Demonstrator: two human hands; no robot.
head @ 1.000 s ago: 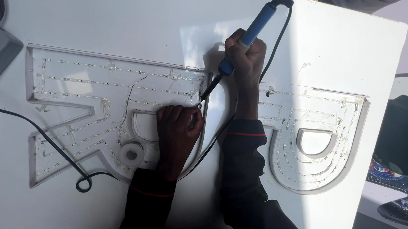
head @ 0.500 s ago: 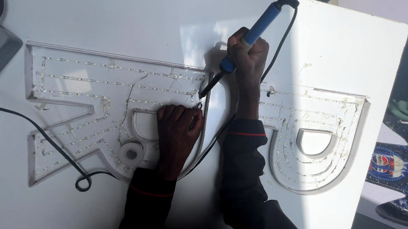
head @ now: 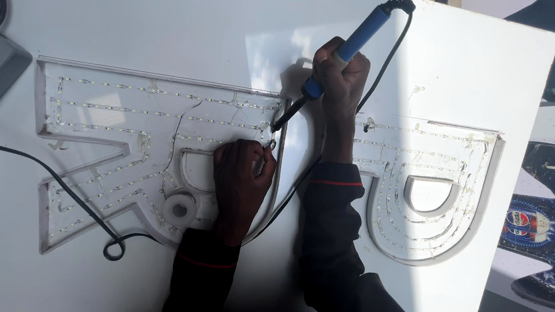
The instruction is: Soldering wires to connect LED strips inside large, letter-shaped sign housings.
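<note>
White letter tray (head: 166, 76) holds light strips (head: 131, 110) and tape roll (head: 179, 209).

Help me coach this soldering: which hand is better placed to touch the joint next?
Probably the right hand: it grips the iron, tip beside the joint. The left hand pins the wire there.

Your left hand (head: 242, 176) lies palm down, fingers curled, thumb and fingertips pinched together at its upper right. Your right hand (head: 339, 72) is raised above it, fist closed in a pen-like grip, knuckles up. Both forearms in dark sleeves run up from the bottom edge, nearly parallel, close together.
</note>
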